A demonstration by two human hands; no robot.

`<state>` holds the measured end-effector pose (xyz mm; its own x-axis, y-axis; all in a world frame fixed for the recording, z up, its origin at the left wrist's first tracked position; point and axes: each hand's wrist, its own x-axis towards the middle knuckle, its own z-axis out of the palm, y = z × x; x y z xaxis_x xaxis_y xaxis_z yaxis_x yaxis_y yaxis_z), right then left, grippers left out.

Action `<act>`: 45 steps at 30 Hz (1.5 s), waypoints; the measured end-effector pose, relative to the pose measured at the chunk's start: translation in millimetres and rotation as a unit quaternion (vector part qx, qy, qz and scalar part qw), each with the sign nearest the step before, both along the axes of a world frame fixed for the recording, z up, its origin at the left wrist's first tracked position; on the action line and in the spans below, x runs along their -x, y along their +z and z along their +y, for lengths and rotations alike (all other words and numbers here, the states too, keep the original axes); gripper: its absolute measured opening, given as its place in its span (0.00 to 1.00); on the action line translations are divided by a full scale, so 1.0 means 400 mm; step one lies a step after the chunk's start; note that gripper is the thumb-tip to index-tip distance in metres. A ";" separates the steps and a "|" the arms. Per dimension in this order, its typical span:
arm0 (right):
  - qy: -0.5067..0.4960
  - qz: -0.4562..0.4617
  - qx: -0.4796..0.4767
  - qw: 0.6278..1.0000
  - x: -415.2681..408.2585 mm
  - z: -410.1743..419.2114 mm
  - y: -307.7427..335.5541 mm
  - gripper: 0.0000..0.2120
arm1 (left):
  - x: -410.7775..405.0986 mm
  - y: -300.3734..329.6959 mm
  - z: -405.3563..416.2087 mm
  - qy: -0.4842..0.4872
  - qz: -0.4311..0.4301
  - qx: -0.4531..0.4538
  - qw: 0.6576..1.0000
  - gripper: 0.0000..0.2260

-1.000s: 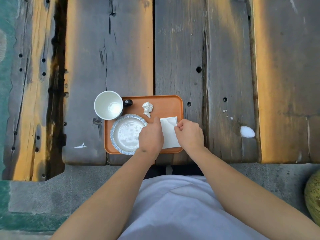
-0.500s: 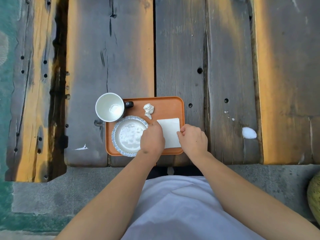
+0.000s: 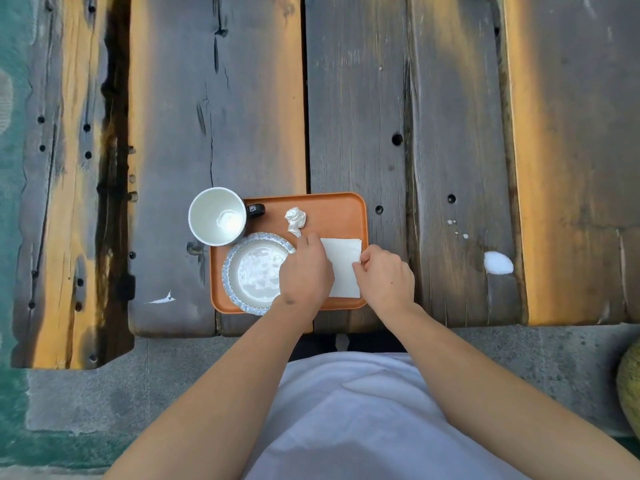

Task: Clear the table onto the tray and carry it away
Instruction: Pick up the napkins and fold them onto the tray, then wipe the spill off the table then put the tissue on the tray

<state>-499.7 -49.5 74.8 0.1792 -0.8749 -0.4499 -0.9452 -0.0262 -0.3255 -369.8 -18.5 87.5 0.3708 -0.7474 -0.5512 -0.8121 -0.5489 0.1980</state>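
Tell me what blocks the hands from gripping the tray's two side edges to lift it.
Nothing visible blocks them. The right hand sits at the orange tray's right rim, touching the folded napkin. The left hand rests mid-tray, partly over the plate; the left rim beyond the plate looks free, though the mug overhangs its far-left corner.

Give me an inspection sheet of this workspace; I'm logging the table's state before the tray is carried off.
Surface: weathered plank table, white spill at right, off the tray.
Job's things: orange tray holds mug, plate, crumpled wad, flat napkin.
Clutter: white scrap left of tray.
Grippers: left hand and right hand on the napkin's edges.
Cables: nothing seen.
Surroundings: grey paving, green round object at right edge.
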 end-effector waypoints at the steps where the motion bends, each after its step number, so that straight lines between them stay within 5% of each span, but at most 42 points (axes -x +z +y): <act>1: -0.002 -0.007 0.001 1.000 0.002 -0.003 0.002 0.08 | -0.009 0.008 -0.012 -0.018 -0.002 0.023 1.000 0.12; 6: -0.002 -0.013 0.008 1.000 0.016 -0.010 -0.003 0.07 | -0.091 0.009 -0.208 -0.086 0.001 0.162 0.983 0.13; 14: 0.000 0.007 0.036 0.999 0.009 0.035 -0.061 0.10 | -0.105 -0.154 -0.461 -0.244 -0.047 0.134 0.959 0.24; 28: -0.098 -0.049 0.047 0.993 -0.001 0.066 -0.082 0.09 | -0.094 -0.238 -0.484 -0.242 -0.075 0.225 0.941 0.27; 38: -0.058 -0.118 0.073 0.989 0.011 0.065 -0.070 0.07 | -0.090 -0.236 -0.483 -0.237 -0.090 0.239 0.937 0.27; 45: -0.118 -0.200 -0.066 0.970 0.031 0.030 -0.085 0.16 | -0.089 -0.244 -0.484 -0.229 -0.090 0.256 0.935 0.26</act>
